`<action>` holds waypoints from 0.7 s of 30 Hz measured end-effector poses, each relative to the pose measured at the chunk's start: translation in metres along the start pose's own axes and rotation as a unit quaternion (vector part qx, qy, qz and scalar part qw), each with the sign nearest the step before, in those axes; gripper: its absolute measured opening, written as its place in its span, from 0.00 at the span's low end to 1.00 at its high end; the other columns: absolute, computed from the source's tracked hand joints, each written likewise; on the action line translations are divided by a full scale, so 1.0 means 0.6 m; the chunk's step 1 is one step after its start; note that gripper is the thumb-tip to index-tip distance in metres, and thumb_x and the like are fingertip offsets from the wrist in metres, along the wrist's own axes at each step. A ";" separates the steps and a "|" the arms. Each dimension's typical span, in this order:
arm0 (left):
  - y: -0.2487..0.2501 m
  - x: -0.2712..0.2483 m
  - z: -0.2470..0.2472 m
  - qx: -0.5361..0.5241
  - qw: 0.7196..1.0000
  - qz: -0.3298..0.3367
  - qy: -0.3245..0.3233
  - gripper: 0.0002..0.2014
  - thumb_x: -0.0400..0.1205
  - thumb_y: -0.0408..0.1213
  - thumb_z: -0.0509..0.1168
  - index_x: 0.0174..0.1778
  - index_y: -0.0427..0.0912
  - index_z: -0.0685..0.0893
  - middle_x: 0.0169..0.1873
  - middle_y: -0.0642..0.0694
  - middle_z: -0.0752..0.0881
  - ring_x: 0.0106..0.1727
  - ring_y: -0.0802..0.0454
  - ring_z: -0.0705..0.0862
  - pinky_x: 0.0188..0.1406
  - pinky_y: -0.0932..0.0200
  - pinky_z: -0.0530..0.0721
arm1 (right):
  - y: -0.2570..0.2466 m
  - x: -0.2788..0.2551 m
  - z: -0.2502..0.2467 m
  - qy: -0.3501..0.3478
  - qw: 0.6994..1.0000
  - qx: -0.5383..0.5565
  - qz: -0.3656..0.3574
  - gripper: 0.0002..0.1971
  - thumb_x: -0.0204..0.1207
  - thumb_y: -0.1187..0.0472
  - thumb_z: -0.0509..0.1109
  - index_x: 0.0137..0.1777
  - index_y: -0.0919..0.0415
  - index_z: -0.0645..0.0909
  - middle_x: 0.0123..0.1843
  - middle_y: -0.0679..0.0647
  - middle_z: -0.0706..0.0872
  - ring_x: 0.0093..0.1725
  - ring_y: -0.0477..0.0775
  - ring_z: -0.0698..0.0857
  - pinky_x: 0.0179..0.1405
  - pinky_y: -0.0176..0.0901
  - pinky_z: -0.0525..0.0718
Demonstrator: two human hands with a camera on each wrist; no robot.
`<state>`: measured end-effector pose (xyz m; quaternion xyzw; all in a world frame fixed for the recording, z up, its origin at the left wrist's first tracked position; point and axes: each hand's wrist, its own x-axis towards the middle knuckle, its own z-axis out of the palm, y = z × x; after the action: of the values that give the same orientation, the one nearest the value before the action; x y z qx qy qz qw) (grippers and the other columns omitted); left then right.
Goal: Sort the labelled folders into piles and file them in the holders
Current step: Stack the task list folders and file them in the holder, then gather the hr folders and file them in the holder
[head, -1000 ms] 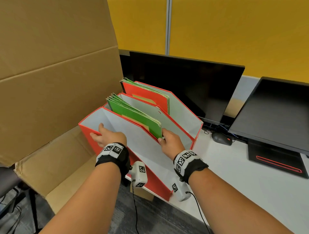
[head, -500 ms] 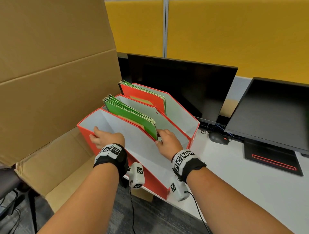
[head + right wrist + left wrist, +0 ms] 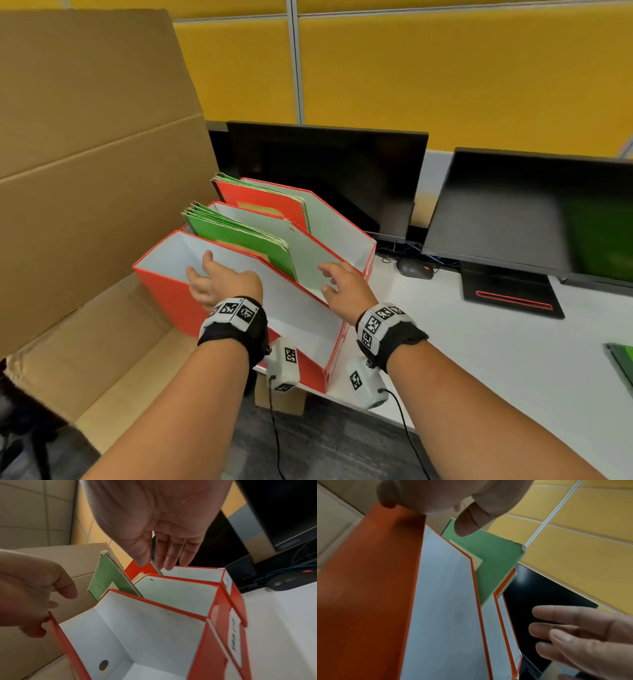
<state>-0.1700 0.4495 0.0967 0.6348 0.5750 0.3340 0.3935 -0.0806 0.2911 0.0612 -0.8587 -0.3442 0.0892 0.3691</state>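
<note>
Head view: three red file holders stand side by side at the desk edge, and the nearest holder serves as the landmark. It holds nothing; its white inside is open to the top. The left hand sits at its left wall, fingers loosely spread and gripping nothing, though the right wrist view shows fingertips touching the red rim. The right hand hovers over its right wall with fingers straight and apart, holding nothing. Just beyond it, the middle holder carries green folders leaning against its left side, with free room to their right. Beyond that, the far holder keeps another green-edged stack. Left of the landmark an open cardboard box rises close. Behind the holders stands a dark monitor.
</note>
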 end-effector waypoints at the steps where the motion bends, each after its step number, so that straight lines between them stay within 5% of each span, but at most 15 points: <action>1: -0.002 -0.007 0.003 0.004 1.000 0.006 -0.002 0.37 0.72 0.20 0.56 0.77 0.53 0.66 0.83 0.46 0.48 0.83 0.40 0.47 0.78 0.42 0.63 | 0.005 -0.008 -0.004 0.005 1.000 -0.001 0.003 0.22 0.80 0.63 0.63 0.74 0.52 0.71 0.69 0.53 0.75 0.68 0.52 0.76 0.72 0.44 0.74; 21: -0.006 -0.277 0.075 0.063 0.991 -0.001 -0.118 0.33 0.74 0.26 0.62 0.76 0.51 0.66 0.83 0.46 0.49 0.83 0.40 0.47 0.81 0.41 0.55 | 0.189 -0.174 -0.154 0.011 0.989 -0.050 0.139 0.21 0.79 0.55 0.62 0.73 0.48 0.72 0.70 0.54 0.72 0.68 0.57 0.75 0.70 0.53 0.74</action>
<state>-0.1513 0.2794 0.0775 0.6927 0.5449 0.2196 0.4183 -0.0616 0.1139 0.0375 -0.9165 -0.2214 0.1126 0.3134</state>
